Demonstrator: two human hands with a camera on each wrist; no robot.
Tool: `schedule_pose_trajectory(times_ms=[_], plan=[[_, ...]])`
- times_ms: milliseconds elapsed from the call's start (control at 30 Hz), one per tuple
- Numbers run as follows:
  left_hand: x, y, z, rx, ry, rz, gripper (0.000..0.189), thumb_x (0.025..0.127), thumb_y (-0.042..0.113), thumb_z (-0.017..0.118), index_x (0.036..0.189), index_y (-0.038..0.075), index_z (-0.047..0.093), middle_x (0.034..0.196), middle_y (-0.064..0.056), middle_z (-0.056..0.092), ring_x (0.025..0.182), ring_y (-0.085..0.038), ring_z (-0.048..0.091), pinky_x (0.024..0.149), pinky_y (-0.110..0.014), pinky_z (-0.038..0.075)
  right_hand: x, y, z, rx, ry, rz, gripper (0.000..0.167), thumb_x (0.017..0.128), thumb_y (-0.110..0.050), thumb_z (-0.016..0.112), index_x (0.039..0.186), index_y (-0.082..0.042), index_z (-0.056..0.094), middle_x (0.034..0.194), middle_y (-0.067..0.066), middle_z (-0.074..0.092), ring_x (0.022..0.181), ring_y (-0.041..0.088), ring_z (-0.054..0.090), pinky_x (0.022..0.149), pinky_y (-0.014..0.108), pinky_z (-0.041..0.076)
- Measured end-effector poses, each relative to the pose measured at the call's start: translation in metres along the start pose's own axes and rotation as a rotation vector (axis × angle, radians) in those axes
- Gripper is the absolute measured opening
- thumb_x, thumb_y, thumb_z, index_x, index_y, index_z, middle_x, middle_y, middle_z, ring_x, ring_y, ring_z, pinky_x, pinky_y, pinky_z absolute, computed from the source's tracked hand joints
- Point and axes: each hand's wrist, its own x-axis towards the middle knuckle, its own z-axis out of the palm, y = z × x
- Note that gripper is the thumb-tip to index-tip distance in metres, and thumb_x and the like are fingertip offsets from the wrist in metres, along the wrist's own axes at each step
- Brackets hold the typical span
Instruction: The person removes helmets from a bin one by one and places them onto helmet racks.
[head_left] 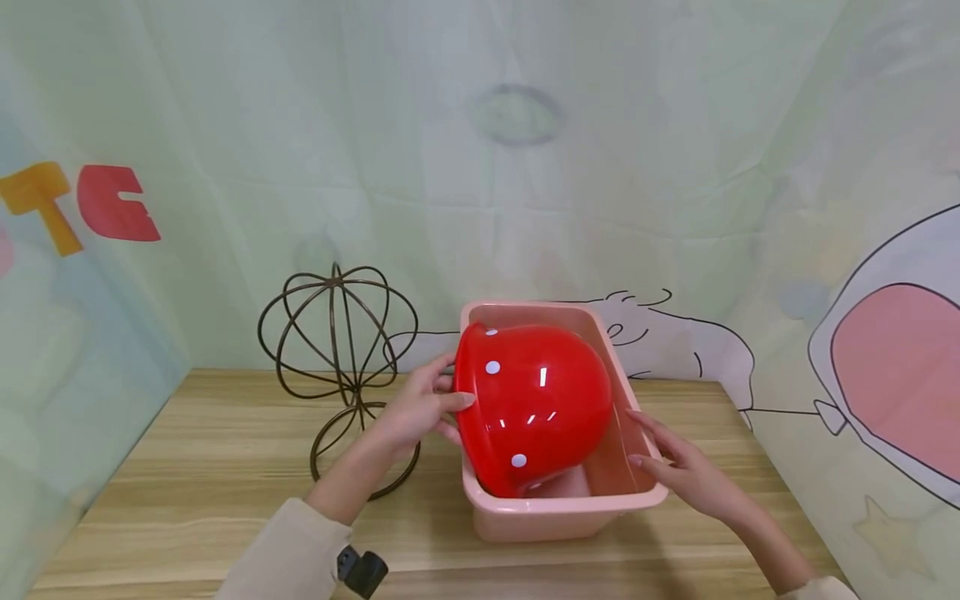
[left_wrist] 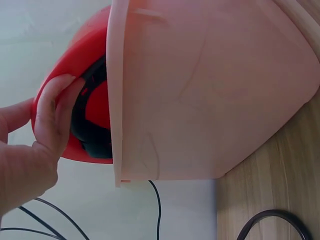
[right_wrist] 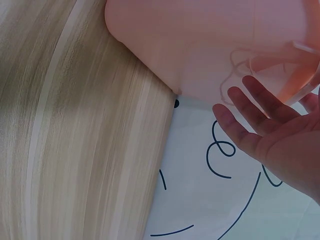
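Around bin (head_left: 540, 523), wooden tabletop (head_left: 187, 467), printed backdrop (head_left: 420, 200)

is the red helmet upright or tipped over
Tipped: the red helmet is sideways, dome pointing right in the head view, rim held by the left hand.

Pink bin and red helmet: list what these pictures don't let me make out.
- Floor of the pink bin: head view, mostly behind the red helmet.
- Inside of the helmet: left wrist view, partly behind the bin's wall.
- Wire stand: left wrist view, cut off by the bottom edge.
- Right hand: right wrist view, cut off by the right edge.
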Motion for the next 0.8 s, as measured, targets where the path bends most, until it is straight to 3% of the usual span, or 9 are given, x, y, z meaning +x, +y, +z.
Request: schedule_pose_trajectory(times_ms=[267, 600, 800], plan=[[-0.0033, 0.0037, -0.0008, -0.022, -0.006, 0.013, 0.057, 0.088, -0.003, 0.054, 0.14, 0.007, 0.033, 0.104, -0.019, 0.059, 0.074, -0.028, 0.065, 0.061, -0.04, 0.055, -0.0007, -0.0005, 0.0001, 0.01, -0.001, 0.01, 0.059, 0.091, -0.019, 0.057, 0.142, -0.009, 0.03, 0.137, 0.026, 0.034, 0.114, 0.044, 0.044, 0.078, 0.033, 0.053], [-0.0037, 0.0036, 0.0008, -0.037, 0.033, -0.01, 0.057, 0.088, -0.001, 0.056, 0.139, 0.007, 0.035, 0.106, -0.018, 0.06, 0.073, -0.029, 0.065, 0.061, -0.038, 0.055, -0.0005, 0.0007, 0.0, 0.01, -0.003, 0.003, 0.059, 0.091, -0.019, 0.057, 0.142, -0.01, 0.03, 0.139, 0.026, 0.032, 0.116, 0.045, 0.041, 0.079, 0.034, 0.052], [-0.0051, 0.0045, -0.0002, -0.06, 0.025, 0.016, 0.056, 0.088, 0.0, 0.055, 0.139, 0.006, 0.034, 0.106, -0.019, 0.059, 0.076, -0.028, 0.064, 0.061, -0.036, 0.055, -0.0001, 0.0021, -0.0004, -0.001, 0.009, 0.0, 0.059, 0.091, -0.02, 0.058, 0.142, -0.01, 0.03, 0.139, 0.025, 0.032, 0.117, 0.044, 0.042, 0.08, 0.034, 0.052]])
